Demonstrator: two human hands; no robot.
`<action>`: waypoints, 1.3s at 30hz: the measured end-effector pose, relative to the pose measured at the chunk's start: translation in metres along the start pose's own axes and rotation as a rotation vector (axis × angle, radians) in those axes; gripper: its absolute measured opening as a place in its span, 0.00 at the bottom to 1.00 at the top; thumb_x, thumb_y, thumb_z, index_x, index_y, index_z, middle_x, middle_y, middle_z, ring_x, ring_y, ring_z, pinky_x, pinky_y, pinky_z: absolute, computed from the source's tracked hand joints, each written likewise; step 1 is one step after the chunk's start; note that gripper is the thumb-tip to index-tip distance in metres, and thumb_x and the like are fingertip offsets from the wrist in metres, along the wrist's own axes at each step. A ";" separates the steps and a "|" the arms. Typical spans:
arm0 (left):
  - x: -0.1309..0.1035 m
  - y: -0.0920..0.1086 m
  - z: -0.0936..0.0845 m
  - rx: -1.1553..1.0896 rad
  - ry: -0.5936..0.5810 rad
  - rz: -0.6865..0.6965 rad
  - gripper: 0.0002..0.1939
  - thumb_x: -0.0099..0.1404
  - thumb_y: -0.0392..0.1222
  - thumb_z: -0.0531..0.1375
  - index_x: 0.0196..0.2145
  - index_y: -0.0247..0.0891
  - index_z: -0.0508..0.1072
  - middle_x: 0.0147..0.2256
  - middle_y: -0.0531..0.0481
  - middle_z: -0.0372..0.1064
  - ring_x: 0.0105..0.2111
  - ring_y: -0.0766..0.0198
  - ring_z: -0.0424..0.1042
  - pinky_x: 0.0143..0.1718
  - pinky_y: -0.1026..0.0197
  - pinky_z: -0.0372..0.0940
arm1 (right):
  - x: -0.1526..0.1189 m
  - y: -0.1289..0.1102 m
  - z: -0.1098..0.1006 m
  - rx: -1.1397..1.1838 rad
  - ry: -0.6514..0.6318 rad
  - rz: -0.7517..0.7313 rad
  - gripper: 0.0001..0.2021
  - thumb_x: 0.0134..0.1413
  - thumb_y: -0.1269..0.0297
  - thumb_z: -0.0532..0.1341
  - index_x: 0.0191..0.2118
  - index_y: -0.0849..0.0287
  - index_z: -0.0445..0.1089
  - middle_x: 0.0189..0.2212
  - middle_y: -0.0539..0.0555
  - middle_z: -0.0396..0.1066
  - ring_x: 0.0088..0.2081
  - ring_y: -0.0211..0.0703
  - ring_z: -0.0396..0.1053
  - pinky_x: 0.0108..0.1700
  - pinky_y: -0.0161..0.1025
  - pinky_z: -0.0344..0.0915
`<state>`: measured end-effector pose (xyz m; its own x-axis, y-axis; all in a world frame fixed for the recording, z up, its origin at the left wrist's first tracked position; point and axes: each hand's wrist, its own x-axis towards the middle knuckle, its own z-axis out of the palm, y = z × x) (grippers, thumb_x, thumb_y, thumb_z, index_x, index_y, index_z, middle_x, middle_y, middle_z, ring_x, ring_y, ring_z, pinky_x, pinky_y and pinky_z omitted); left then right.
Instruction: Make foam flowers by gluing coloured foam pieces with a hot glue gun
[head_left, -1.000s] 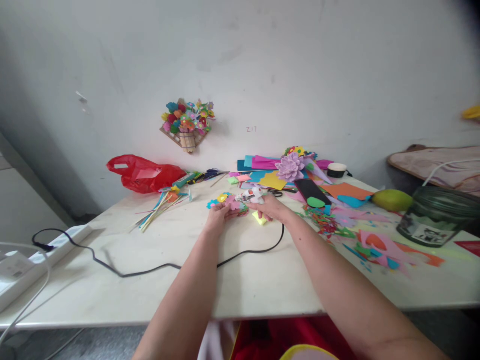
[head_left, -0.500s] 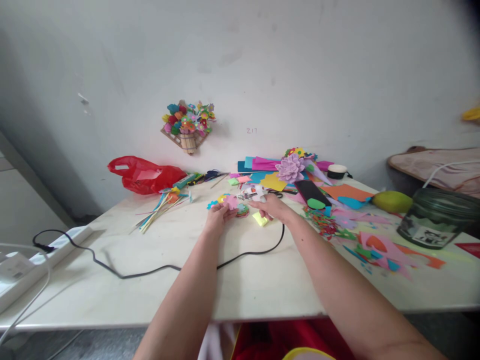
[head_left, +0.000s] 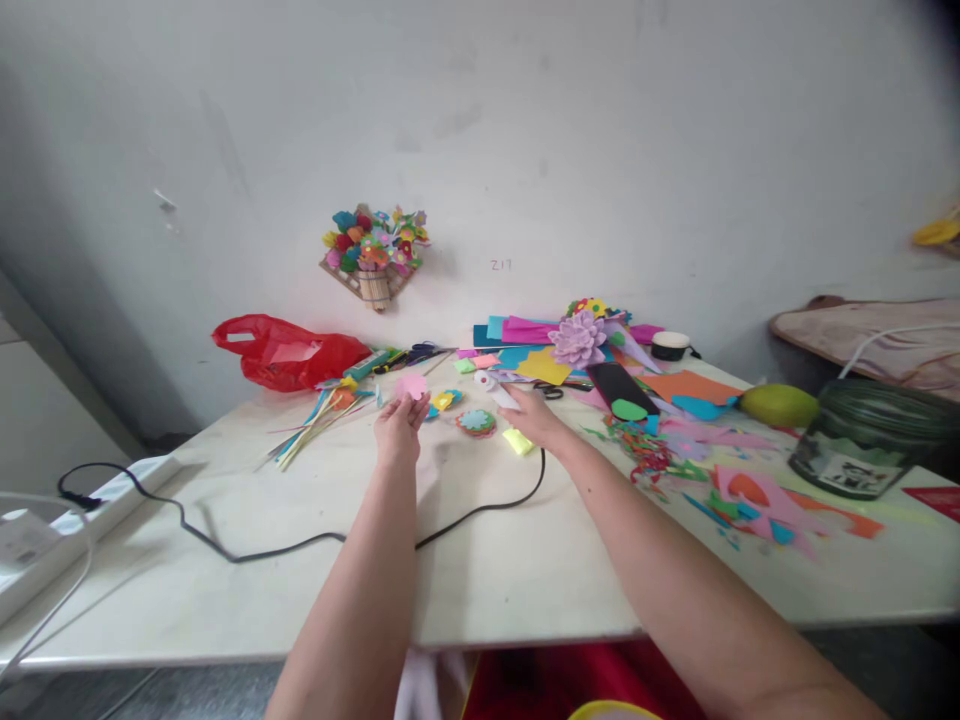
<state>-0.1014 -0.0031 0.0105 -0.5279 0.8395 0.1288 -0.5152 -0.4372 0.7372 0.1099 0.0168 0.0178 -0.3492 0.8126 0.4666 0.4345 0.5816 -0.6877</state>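
Note:
Between the fingertips of my left hand (head_left: 400,428) is a pink flower cutout (head_left: 412,387), raised over the table. My right hand (head_left: 531,415) is wrapped round a white glue gun (head_left: 493,388), whose black cord runs down from the hand and across the table. Between the hands lie a blue and yellow flower cutout (head_left: 444,402) and a small stack of scalloped cutouts (head_left: 476,422), green on top. A folded yellow piece (head_left: 517,441) rests just below my right hand.
A red plastic bag (head_left: 292,352) and thin strips (head_left: 311,428) are at the left. Coloured sheets, a black phone (head_left: 621,390) and scraps cover the right side, with a green jar (head_left: 862,440) beyond. A power strip (head_left: 112,520) sits far left.
My left hand has moved left with the pink cutout, away from the glue gun. My right hand has shifted slightly left, and the scalloped stack shows more fully.

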 end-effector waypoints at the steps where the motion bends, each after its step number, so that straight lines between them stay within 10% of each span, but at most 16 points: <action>1: 0.000 0.001 0.000 -0.015 0.000 0.017 0.04 0.51 0.31 0.59 0.24 0.33 0.65 0.23 0.50 0.68 0.30 0.63 0.72 0.33 0.63 0.67 | 0.000 0.000 0.004 -0.077 0.001 -0.012 0.22 0.45 0.70 0.53 0.50 0.59 0.60 0.40 0.55 0.68 0.39 0.43 0.64 0.41 0.37 0.59; 14: -0.003 0.012 0.004 0.035 -0.006 0.068 0.06 0.49 0.36 0.60 0.25 0.34 0.65 0.26 0.48 0.69 0.30 0.63 0.72 0.34 0.62 0.64 | 0.009 -0.023 0.037 -0.715 -0.147 -0.020 0.16 0.49 0.70 0.53 0.46 0.57 0.62 0.39 0.56 0.68 0.41 0.44 0.64 0.38 0.35 0.58; 26: 0.009 -0.001 -0.013 0.089 0.256 -0.006 0.06 0.48 0.40 0.59 0.26 0.40 0.65 0.37 0.52 0.67 0.48 0.63 0.61 0.49 0.54 0.49 | 0.042 -0.037 0.036 -0.800 -0.223 0.126 0.13 0.48 0.71 0.53 0.42 0.61 0.66 0.39 0.60 0.68 0.41 0.46 0.66 0.38 0.36 0.59; 39: 0.008 0.001 -0.009 0.021 0.173 0.006 0.09 0.44 0.41 0.61 0.25 0.40 0.65 0.35 0.52 0.66 0.44 0.62 0.64 0.42 0.58 0.54 | 0.035 -0.044 0.063 -0.848 -0.215 0.099 0.14 0.47 0.70 0.53 0.41 0.63 0.68 0.39 0.61 0.68 0.42 0.47 0.64 0.39 0.37 0.60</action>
<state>-0.1123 0.0004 0.0058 -0.6401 0.7681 0.0181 -0.4988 -0.4333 0.7506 0.0263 0.0175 0.0289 -0.3889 0.8858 0.2530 0.9114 0.4100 -0.0347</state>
